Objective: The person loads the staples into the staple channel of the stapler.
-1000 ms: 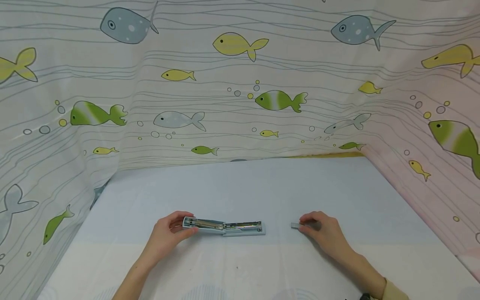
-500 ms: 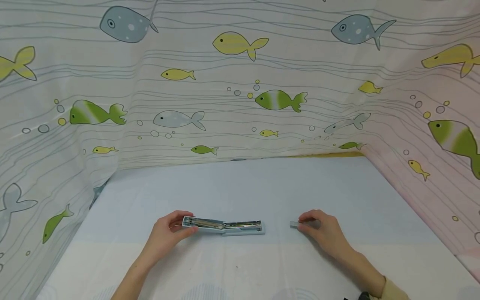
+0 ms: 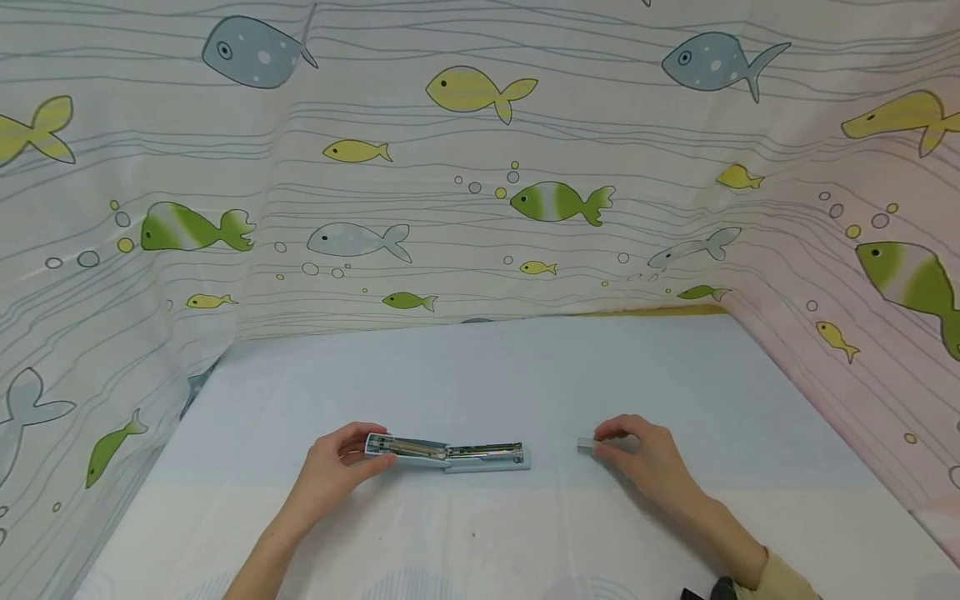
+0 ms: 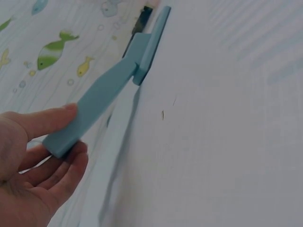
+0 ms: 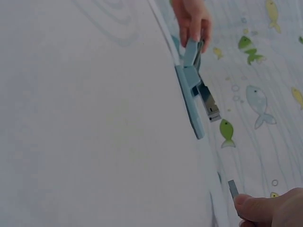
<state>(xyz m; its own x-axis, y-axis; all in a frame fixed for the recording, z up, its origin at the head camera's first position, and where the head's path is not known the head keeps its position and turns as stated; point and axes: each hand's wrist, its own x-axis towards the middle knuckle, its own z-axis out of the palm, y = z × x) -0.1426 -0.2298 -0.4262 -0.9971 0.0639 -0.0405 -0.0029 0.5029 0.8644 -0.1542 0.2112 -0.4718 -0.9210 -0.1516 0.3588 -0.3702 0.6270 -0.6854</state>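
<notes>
A light blue stapler [image 3: 489, 464] lies opened out near the table's middle, its metal staple channel exposed. My left hand [image 3: 333, 460] grips the stapler's top arm at the left end and holds it swung back, tilted up off the table. In the left wrist view, the thumb lies along one side of the stapler [image 4: 106, 93] and the fingers curl under it. To the right, my right hand [image 3: 647, 457] pinches a short grey strip of staples [image 3: 584, 445] between thumb and fingers. The strip points left at the stapler, with a gap between them.
A pale cloth covers the table [image 3: 480, 383]. Fabric printed with fish [image 3: 465, 200] hangs along the back and both sides. Two small dark specks [image 4: 163, 115] show on the cloth in the left wrist view.
My right hand has shifted slightly left and away from me with the staple strip. The left hand and the stapler have stayed in place.
</notes>
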